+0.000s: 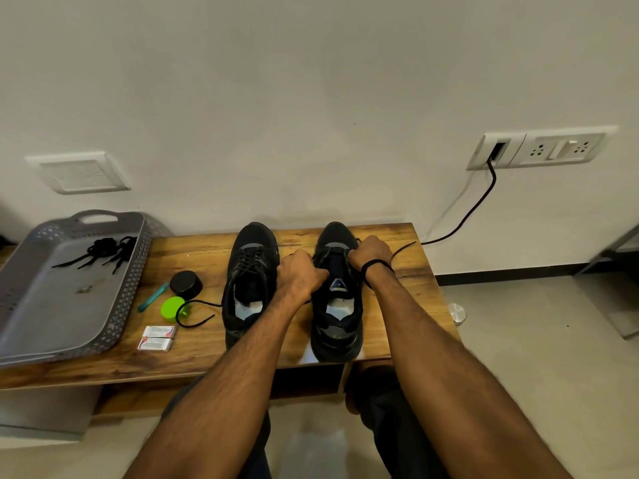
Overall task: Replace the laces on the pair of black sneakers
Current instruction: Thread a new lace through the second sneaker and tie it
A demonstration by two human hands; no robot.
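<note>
Wooden counter (193, 354) against white wall. Left hand (301, 271) fingers curled round upper of right-side sneaker (337, 326); right hand (368, 252) fingers pinch its lace (403, 251) near toe-end eyelets. Left-side sneaker (249, 271) just beside, laced, tail trailing left. Grey tray (135, 271) at far left, spare laces (103, 254) inside.

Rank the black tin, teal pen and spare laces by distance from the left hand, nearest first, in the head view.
From the left hand:
1. Black tin, just left of the left sneaker.
2. Teal pen, farther left, past the tin.
3. Spare laces, in the grey tray, far left.
</note>
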